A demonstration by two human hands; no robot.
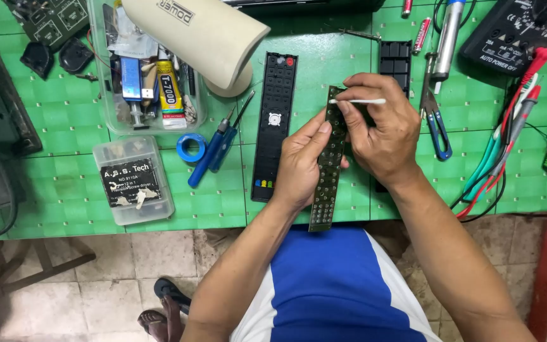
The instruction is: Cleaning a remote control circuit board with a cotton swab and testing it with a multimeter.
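- Holding a long, narrow green circuit board (328, 171) upright over the table edge, the left hand (302, 166) has its fingers closed around the board's middle, thumb lying along the left edge and the other fingers tucked behind.
- The board runs well past those fingers both ways: its lower end hangs below the palm, above the blue and white shirt (333, 285), and its upper end rises to the fingers of the right hand (381, 130).
- The right hand's thumb and forefinger pinch a white cotton swab (357, 101), held level; its tip lies at the board's top left corner, just beyond the fingertips.
- The remaining right fingers curl against the board's right edge, touching it.
- Just left of the left hand's knuckles lies a black remote control front (274, 126) with empty button holes, flat on the green table (64, 114).
- Behind the right hand's fingers lies a black back cover (395, 60), partly hidden by the hand.
- Right of the right hand, near the wrist, lie blue-handled scissors (437, 123), and farther on, red and green test leads (508, 139).
- Well left of both hands sit blue screwdrivers (213, 149), a roll of blue tape (191, 147), a small clear plastic box (134, 180) and a clear tray (147, 69) of odds and ends.
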